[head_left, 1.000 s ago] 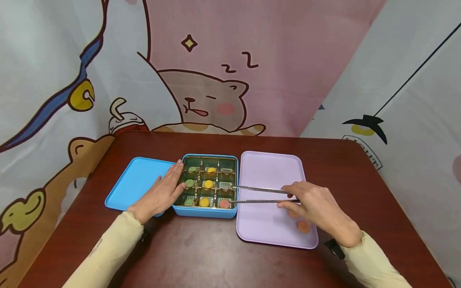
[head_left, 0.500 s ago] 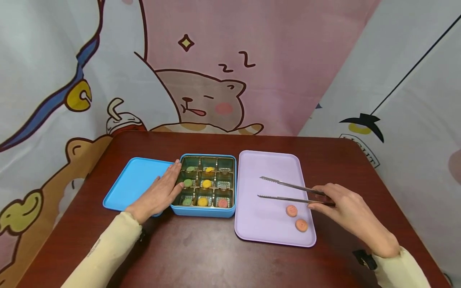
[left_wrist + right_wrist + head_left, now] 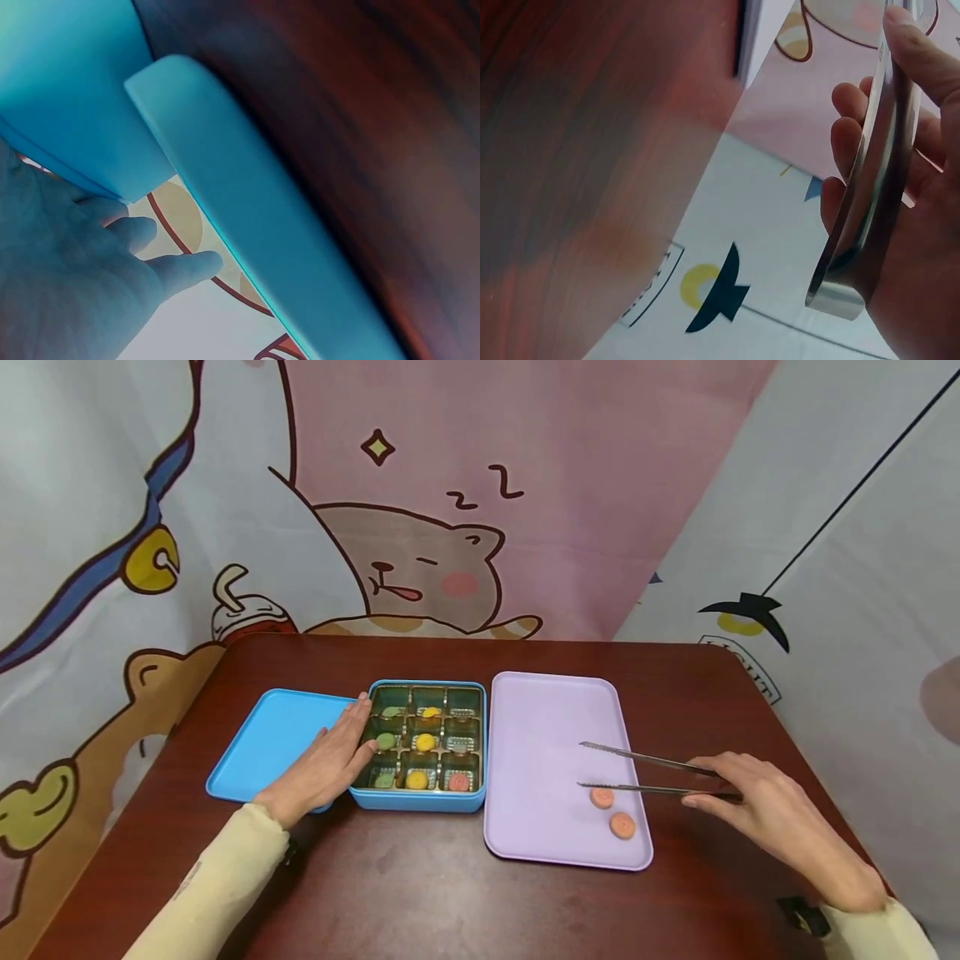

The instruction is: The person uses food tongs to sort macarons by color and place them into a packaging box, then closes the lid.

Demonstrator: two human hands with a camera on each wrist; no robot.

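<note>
My left hand [image 3: 318, 772] lies with straight fingers along the left edge of a blue box [image 3: 420, 802]. In the left wrist view its fingers touch the box wall [image 3: 82, 97]. A divided insert in the box holds green discs [image 3: 386, 741] in the left column and yellow ones [image 3: 425, 742] in the middle. One pink disc [image 3: 459, 782] lies in the front right compartment. My right hand [image 3: 780, 814] grips metal tongs [image 3: 652, 790], their tips apart over a lilac tray [image 3: 540, 735]. On that tray lie two orange-pink discs, one [image 3: 602, 797] behind the other [image 3: 622, 826].
A flat blue lid [image 3: 273, 743] lies left of the box, partly under my left forearm. Everything stands on a dark red-brown wooden table [image 3: 420, 885]. A cartoon-printed cloth [image 3: 562, 527] hangs behind the table's far edge.
The tongs have pulled back from the box to the right, over the tray, and the pink disc stays in its compartment. My left hand keeps its place on the box.
</note>
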